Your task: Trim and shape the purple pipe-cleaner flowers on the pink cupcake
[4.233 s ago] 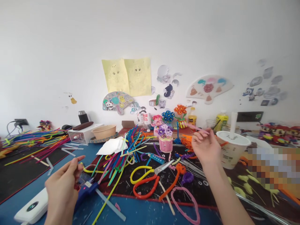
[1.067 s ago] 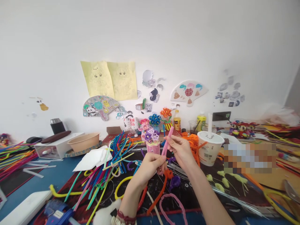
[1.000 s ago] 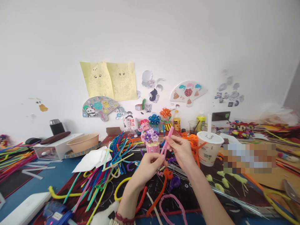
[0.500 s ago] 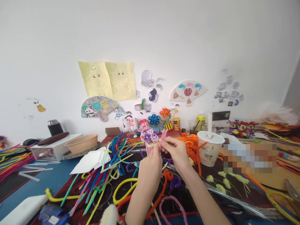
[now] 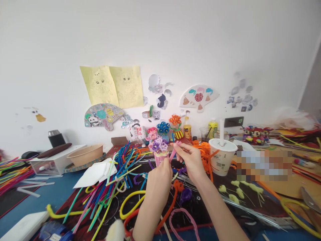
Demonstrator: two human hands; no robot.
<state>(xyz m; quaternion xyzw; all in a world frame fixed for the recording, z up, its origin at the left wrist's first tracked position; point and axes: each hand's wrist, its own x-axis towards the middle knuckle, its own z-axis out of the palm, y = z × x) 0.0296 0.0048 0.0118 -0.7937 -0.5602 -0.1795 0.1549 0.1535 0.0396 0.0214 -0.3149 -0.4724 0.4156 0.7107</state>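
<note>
Pink pipe cleaners are pinched between my two hands, slanting up to the right. My left hand is closed around their lower end. The fingers of my right hand press together on the upper end. Just behind my left hand is a small pink pot with purple and lilac flowers; whether the hand touches it is hard to tell. Orange flowers in a striped pot and blue flowers stand further back.
A lidded cup with a straw stands right of my hands. Loose pipe cleaners cover the left side. A bowl, white sheets, scissors and a blue tool lie around.
My right fingers have moved onto the top of the pink pipe cleaners, whose tips stood free above them before. The view has shifted slightly.
</note>
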